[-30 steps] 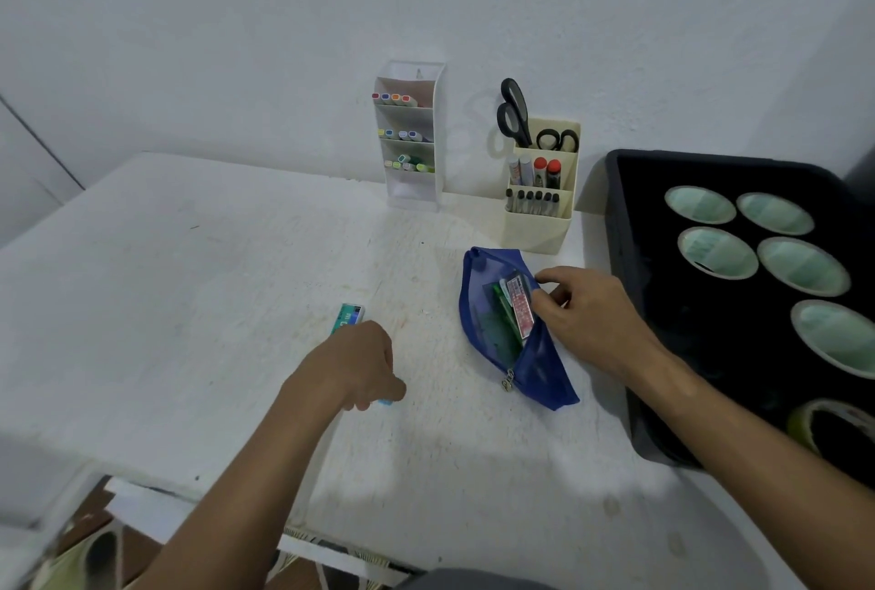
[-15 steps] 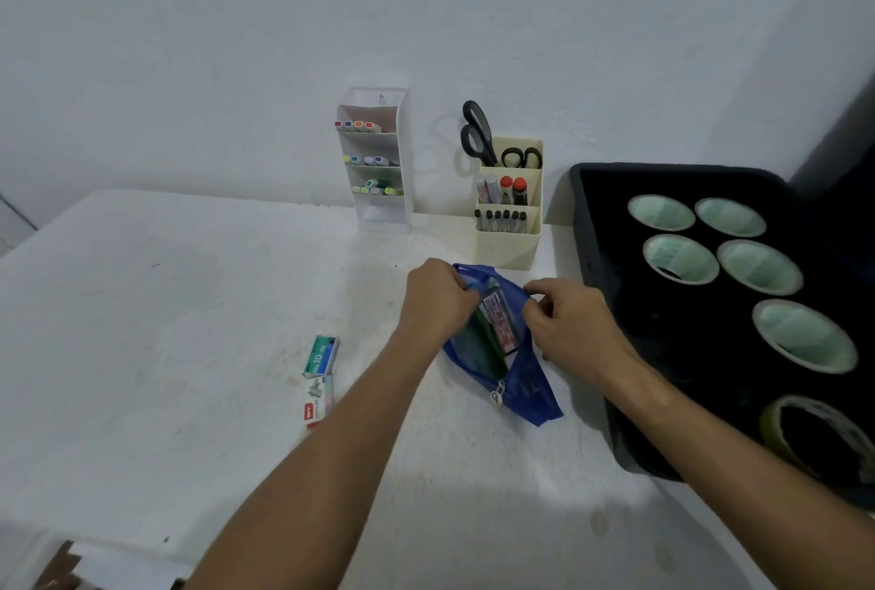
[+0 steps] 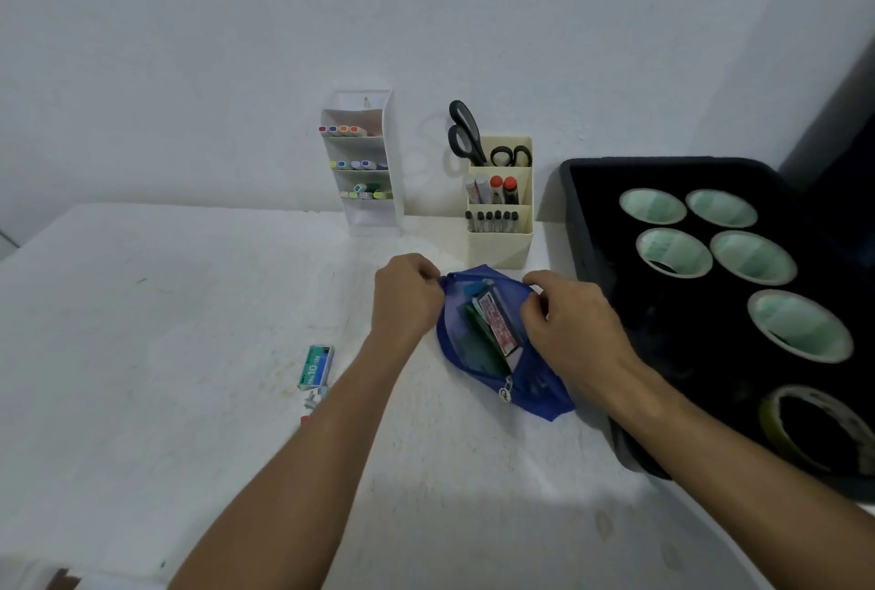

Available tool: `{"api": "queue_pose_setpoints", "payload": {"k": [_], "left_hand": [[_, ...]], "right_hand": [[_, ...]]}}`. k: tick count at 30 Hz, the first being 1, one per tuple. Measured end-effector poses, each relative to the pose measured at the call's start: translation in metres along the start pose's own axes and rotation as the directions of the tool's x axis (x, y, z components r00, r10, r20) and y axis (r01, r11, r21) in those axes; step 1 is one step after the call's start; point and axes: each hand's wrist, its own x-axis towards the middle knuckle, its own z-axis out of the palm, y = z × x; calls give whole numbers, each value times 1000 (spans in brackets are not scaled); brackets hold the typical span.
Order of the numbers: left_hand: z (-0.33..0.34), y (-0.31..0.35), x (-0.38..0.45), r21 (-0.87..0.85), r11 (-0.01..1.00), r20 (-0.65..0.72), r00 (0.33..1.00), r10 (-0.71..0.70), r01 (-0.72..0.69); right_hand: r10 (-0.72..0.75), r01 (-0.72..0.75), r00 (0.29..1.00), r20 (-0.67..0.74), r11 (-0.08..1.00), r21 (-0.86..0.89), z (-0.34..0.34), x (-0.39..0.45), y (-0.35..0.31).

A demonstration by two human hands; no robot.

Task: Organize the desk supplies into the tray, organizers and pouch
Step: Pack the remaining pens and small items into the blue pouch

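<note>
At the pouch (image 3: 502, 343) mouth, my left hand (image 3: 407, 300) and right hand (image 3: 568, 324) each pinched a lip, spreading it open. I judged holding both edges taut best, since the staple box (image 3: 316, 367) lay nearby on the desk (image 3: 165, 353).

Read "No.10" in white on the green face of a small staple box (image 3: 316, 367) lying on the white table (image 3: 142, 353); smaller lettering beside it too fine to make out. Saw dense red print on a white box (image 3: 497, 320) inside the open blue pouch (image 3: 535, 393), not legible. Noticed faint green print inside the tape rolls (image 3: 672, 252) in the black tray (image 3: 587, 220), likewise unreadable.
</note>
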Motion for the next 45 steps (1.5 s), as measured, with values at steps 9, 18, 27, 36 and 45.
{"api": "queue_pose_setpoints", "payload": {"k": [9, 18, 27, 36, 45], "left_hand": [[9, -17, 27, 234, 966, 373, 928, 13, -107], [15, -15, 27, 253, 949, 362, 928, 85, -186], [-19, -17, 9, 127, 990, 218, 976, 29, -58], [-35, 7, -18, 60, 995, 419, 907, 42, -73], [0, 50, -46, 46, 944, 692, 691, 206, -327]], "right_hand": [[-70, 52, 996, -50, 956, -290, -2, 0, 3], [-8, 8, 1000, 3, 990, -143, -2, 3, 7], [-37, 41, 998, 50, 997, -68, -6, -1, 3], [-15, 18, 995, 101, 999, -33, -8, -1, 1], [12, -18, 997, 74, 997, 71, -7, 2, 5]]}}
